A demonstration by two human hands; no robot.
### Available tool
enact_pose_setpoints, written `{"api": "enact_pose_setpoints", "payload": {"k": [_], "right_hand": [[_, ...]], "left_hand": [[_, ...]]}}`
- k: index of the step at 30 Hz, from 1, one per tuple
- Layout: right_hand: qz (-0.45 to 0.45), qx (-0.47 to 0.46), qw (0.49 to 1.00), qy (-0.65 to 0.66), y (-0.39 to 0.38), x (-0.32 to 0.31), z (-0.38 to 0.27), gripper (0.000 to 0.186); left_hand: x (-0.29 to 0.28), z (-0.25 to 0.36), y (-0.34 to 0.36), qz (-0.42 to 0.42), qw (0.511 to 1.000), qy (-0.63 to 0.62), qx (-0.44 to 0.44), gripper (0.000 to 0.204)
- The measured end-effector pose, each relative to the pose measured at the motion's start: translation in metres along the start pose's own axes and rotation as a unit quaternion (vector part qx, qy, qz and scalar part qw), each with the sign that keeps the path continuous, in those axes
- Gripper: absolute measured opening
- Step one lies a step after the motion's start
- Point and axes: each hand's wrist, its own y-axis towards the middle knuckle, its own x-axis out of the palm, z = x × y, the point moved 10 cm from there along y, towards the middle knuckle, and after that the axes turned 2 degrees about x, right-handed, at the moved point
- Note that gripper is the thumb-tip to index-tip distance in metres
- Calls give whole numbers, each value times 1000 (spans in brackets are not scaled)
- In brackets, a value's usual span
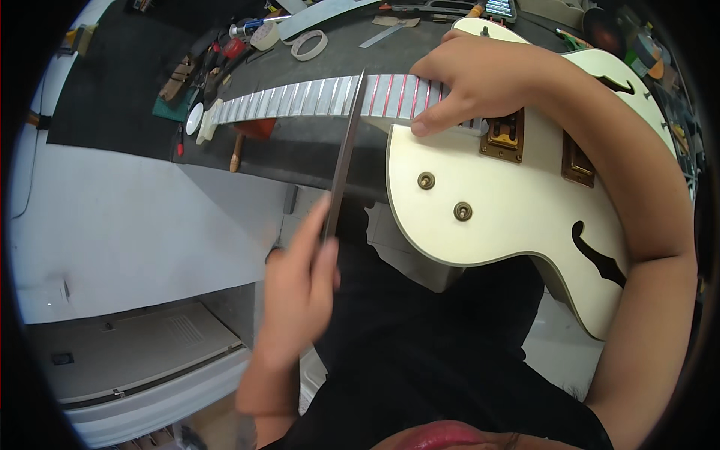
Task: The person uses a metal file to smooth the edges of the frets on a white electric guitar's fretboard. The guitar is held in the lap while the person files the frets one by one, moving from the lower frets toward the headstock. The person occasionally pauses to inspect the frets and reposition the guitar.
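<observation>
A cream electric guitar [487,240] with f-shaped holes lies across the bench, its neck pointing left. Silvery tape strips cover the fretboard [289,99] between the frets; nearer the body, several frets show pink-red lines. My left hand [300,289], slightly blurred, is closed round the lower end of a long, thin metal file [346,157]. The file slants up and crosses the fretboard, its tip just beyond the far edge. My right hand [469,82] spans the neck where it meets the body, thumb on the near edge, fingers over the far side. Beside it sits a gold-framed pickup [502,142].
A red block [256,129] is under the neck, near a wooden tool handle [235,154]. Behind lie a tape roll [309,58] and a metal strip [381,36] on the dark mat [300,154]. Several hand tools clutter the far left. A white panel [150,225] stands at left.
</observation>
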Motion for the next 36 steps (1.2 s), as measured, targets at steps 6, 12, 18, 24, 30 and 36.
{"api": "enact_pose_setpoints", "payload": {"k": [6,12,18,24,30,36], "right_hand": [[-9,0,1000,-1,3,1,-6,70],[6,-9,1000,-4,4,-4,-11,73],[5,-11,1000,2,3,-1,-5,72],[-31,11,999,16,6,1,-9,70],[-18,3,1000,5,1,-3,-9,74],[-7,-5,1000,-18,4,-1,-11,76]], "left_hand": [[-4,3,1,8,1000,6,-15,53],[-6,39,97,5,999,-42,-16,47],[-5,-10,-47,5,998,-7,-58,54],[27,-23,7,-74,995,21,-70,48],[-3,-21,-44,-44,996,79,-24,49],[-32,27,-65,63,982,144,101,51]]}}
